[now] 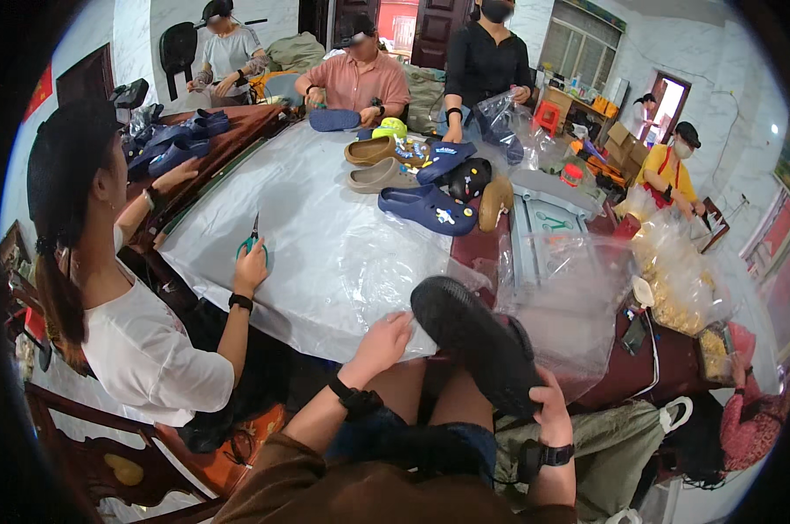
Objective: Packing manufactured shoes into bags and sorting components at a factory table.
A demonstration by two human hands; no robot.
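Note:
My right hand (550,409) grips the heel end of a black clog (482,345), thumb on its side. The clog is tilted over my lap with its dark sole turned toward me. Near its toe, at the table's edge, is my left hand (380,348), its fingers curled together. Whether anything is pinched in them I cannot make out. A clear plastic bag (578,354) lies to the right of the clog, over the table's edge. Beyond, several clogs stand together, among them a navy one with charms (427,211), a beige one (382,177) and a brown one (496,203).
White plastic sheeting (272,175) covers much of the table. A person at my left holds scissors (253,237); others work across the table and at the right. More navy clogs (181,144) lie on the left table. Bags of small yellowish pieces (679,271) stand at the right.

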